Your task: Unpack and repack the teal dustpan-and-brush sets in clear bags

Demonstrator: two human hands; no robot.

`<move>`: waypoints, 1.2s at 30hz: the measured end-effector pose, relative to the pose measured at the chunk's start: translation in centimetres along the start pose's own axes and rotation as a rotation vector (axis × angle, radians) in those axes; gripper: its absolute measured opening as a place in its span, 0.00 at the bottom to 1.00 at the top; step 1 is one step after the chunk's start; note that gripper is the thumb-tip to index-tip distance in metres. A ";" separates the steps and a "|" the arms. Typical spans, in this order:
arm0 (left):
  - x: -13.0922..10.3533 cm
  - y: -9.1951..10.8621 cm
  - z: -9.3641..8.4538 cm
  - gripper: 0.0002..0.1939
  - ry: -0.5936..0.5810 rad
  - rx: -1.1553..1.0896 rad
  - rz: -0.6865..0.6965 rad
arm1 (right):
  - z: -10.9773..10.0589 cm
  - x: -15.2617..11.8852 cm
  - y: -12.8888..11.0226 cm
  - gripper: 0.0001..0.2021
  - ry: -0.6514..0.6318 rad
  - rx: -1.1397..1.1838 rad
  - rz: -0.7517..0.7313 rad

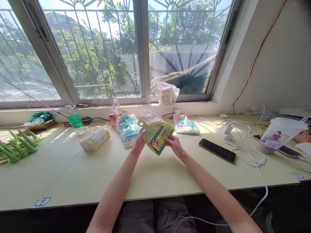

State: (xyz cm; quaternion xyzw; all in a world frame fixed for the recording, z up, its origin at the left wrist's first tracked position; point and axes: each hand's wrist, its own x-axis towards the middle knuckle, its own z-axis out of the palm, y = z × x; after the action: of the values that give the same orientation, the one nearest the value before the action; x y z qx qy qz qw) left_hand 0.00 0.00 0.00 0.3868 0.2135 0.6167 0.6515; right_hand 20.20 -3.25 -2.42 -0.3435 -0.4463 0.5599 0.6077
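We hold a green dustpan set (156, 136) above the bench (150, 174): left hand (139, 144) and right hand (175, 145) fingers grip its side edges. It looks light, stiff plastic.

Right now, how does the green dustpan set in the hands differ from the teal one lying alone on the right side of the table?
The green dustpan set is held above the table by both the left hand and the right hand, tilted; the teal dustpan set lies flat on the table, untouched. The green one is olive-green, the other teal. Both are handled pans with a printed label.
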 end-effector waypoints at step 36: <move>-1.4 -4.7 1.7 0.25 0.048 0.204 -0.099 | -0.4 1.3 1.6 0.09 0.193 0.172 0.074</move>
State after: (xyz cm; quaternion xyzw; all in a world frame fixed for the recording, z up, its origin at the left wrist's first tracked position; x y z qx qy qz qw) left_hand 4.12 -1.46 -2.81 0.4251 0.3095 0.5678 0.6333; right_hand 19.93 -1.69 -3.81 -0.3585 -0.3234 0.5824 0.6540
